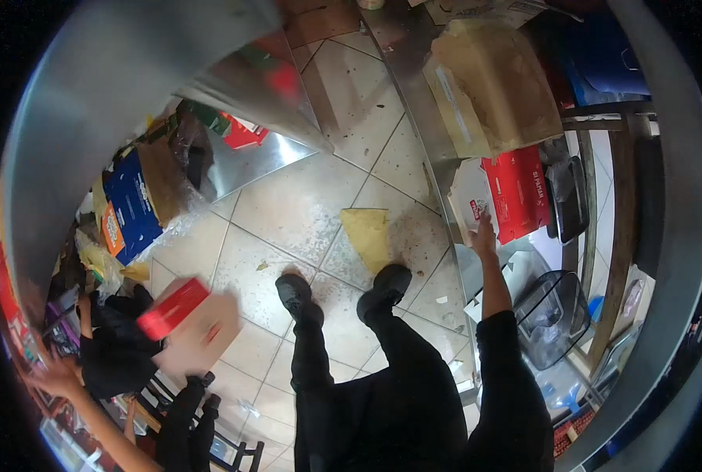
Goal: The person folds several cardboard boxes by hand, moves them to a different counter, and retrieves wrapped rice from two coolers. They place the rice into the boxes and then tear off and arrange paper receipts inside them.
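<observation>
My right hand (484, 234) is at the near edge of a red and white cardboard box (519, 197) on the metal shelf at right. Its fingers lie over the white panel and the thumb is at the edge, gripping it. My left hand (54, 377) reaches out to the far left with fingers spread, holding nothing visible, close to cluttered shelving. Between my left arm and my feet, a second red and white box (200, 334) appears slightly blurred in front of a person in black (119, 354); what supports it cannot be made out.
A torn yellowish cardboard piece (367, 236) lies on the tiled floor by my shoes. A brown carton (493, 86) stands on the right shelf, above a black-rimmed clear container (554, 318). Blue and orange packaging (133, 204) is piled at left, near a metal counter (268, 165).
</observation>
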### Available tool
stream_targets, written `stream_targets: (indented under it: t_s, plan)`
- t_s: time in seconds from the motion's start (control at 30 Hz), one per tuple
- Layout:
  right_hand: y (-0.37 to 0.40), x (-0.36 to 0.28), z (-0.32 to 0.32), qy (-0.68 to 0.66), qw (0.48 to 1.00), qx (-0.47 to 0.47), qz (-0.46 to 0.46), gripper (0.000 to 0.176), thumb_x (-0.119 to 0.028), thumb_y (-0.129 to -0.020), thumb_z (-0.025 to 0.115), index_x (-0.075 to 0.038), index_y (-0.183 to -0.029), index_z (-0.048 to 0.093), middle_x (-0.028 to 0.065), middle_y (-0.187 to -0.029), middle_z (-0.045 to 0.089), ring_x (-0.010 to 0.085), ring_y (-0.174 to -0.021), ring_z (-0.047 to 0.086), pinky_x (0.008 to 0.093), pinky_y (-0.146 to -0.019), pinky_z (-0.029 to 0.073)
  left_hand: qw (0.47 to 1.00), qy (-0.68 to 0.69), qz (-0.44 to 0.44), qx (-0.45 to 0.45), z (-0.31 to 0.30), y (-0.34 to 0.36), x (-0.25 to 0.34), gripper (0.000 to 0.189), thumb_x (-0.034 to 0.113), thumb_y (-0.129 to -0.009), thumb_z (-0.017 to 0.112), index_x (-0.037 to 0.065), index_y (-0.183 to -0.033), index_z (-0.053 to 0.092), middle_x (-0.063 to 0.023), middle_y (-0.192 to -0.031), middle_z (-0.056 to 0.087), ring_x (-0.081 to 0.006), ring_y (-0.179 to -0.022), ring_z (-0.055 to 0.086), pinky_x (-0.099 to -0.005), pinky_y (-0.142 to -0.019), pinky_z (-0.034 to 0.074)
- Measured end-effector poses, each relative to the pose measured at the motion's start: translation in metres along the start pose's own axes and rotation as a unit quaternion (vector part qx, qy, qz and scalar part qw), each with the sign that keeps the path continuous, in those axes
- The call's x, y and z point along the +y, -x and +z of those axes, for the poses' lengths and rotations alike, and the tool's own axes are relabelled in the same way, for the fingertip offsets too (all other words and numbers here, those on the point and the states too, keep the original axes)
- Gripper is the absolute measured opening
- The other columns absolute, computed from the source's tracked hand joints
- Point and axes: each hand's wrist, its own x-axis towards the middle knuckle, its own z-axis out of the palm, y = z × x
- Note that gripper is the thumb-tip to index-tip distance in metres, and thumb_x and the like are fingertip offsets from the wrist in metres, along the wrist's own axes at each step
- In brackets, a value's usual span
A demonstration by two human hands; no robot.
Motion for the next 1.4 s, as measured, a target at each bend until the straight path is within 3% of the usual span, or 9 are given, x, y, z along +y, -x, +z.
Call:
stream_targets:
  t_s: [0.1, 0.33, 0.43, 0.5, 0.53, 0.7, 1.07, 1.17, 1.4]
  plan:
    - [-0.004, 0.010, -0.013, 0.034, 0.994, -0.061, -0.085, 0.063, -0.006, -0.080, 0.057, -0.011, -0.140, 0.041, 0.0243, -0.079, 0.065, 0.0411, -0.073, 0.065, 0.0496, -0.071, 0.053, 0.977, 0.157, -0.117, 0.083, 0.041, -0.083, 0.096, 0.055, 0.035, -0.100, 0.039, 0.002, -0.143, 0.031, -0.0172, -0.148, 0.032, -0.0313, -0.136, 0.030, -0.0480, -0.114, 0.022]
    - [-0.016, -0.021, -0.033, 0.052, 0.998, -0.019, 0.031, 0.072, -0.007, -0.079, 0.057, -0.043, -0.139, 0.041, 0.0138, -0.091, 0.069, 0.0339, -0.066, 0.064, 0.0474, -0.060, 0.050, 0.976, -0.033, -0.022, 0.215, 0.087, 0.059, 0.189, 0.046, 0.026, -0.097, 0.050, -0.007, -0.127, 0.039, -0.0210, -0.118, 0.048, -0.0290, -0.112, 0.047, -0.0425, -0.101, 0.035]
    - [-0.003, -0.034, -0.037, -0.060, 0.998, -0.007, 0.036, 0.086, 0.016, -0.072, 0.044, -0.031, -0.143, 0.040, 0.0120, -0.134, 0.053, 0.0282, -0.085, 0.067, 0.0401, -0.069, 0.053, 0.991, -0.128, 0.041, 0.024, 0.188, 0.248, 0.160, 0.059, 0.025, -0.088, 0.060, -0.008, -0.130, 0.037, -0.0208, -0.121, 0.051, -0.0372, -0.112, 0.050, -0.0507, -0.103, 0.032]
    - [-0.007, -0.012, 0.010, -0.012, 0.964, 0.224, -0.145, 0.089, 0.014, -0.071, 0.044, -0.027, -0.149, 0.027, 0.0129, -0.148, 0.035, 0.0325, -0.081, 0.067, 0.0421, -0.065, 0.052, 0.668, -0.624, 0.001, -0.405, 0.285, 0.416, 0.119, 0.083, 0.042, -0.083, 0.062, -0.016, -0.135, 0.032, -0.0255, -0.140, 0.040, -0.0453, -0.129, 0.038, -0.0527, -0.111, 0.024]
    - [-0.003, -0.032, -0.010, 0.035, 0.953, 0.256, -0.160, 0.068, 0.007, -0.075, 0.047, -0.018, -0.139, 0.045, 0.0159, -0.135, 0.051, 0.0367, -0.086, 0.066, 0.0482, -0.073, 0.052, 0.843, -0.249, -0.223, -0.422, 0.293, 0.360, 0.183, 0.091, 0.049, -0.076, 0.068, -0.004, -0.141, 0.032, -0.0252, -0.148, 0.027, -0.0462, -0.135, 0.027, -0.0602, -0.110, 0.020]
    - [0.017, 0.014, 0.030, 0.037, 0.997, 0.067, -0.025, 0.019, -0.014, -0.082, 0.056, -0.008, -0.098, 0.064, 0.0135, -0.094, 0.067, 0.0367, -0.080, 0.065, 0.0472, -0.072, 0.053, 0.900, 0.000, -0.255, -0.353, 0.395, 0.399, 0.153, 0.111, 0.049, -0.057, 0.084, 0.031, -0.148, 0.022, -0.0213, -0.155, 0.008, -0.0457, -0.142, 0.005, -0.0798, -0.098, 0.004]
    - [0.005, -0.030, 0.011, 0.064, 0.976, 0.187, -0.092, 0.042, -0.011, -0.073, 0.056, -0.001, -0.114, 0.051, 0.0204, -0.105, 0.055, 0.0370, -0.099, 0.056, 0.0487, -0.077, 0.050, 0.799, -0.137, -0.241, -0.534, 0.463, 0.369, 0.082, 0.127, 0.043, -0.050, 0.088, 0.033, -0.150, 0.010, -0.0194, -0.140, 0.038, -0.0423, -0.130, 0.037, -0.0730, -0.103, 0.021]
    - [0.003, -0.024, 0.026, 0.103, 0.959, 0.254, -0.074, 0.063, -0.012, -0.076, 0.055, -0.003, -0.136, 0.037, 0.0235, -0.128, 0.047, 0.0390, -0.120, 0.045, 0.0503, -0.091, 0.046, 0.913, 0.103, -0.185, -0.348, 0.431, 0.365, 0.098, 0.083, 0.013, -0.061, 0.078, 0.028, -0.137, 0.047, -0.0171, -0.101, 0.058, -0.0380, -0.096, 0.061, -0.0428, -0.087, 0.052]
    - [0.009, -0.018, -0.032, 0.135, 0.980, 0.130, -0.061, 0.061, -0.008, -0.087, 0.045, -0.012, -0.145, 0.030, 0.0255, -0.138, 0.043, 0.0355, -0.097, 0.064, 0.0437, -0.056, 0.056, 0.932, 0.295, -0.209, -0.037, 0.430, 0.160, 0.149, 0.104, 0.038, -0.070, 0.081, -0.001, -0.147, 0.023, -0.0218, -0.147, 0.033, -0.0279, -0.135, 0.034, -0.0369, -0.112, 0.026]
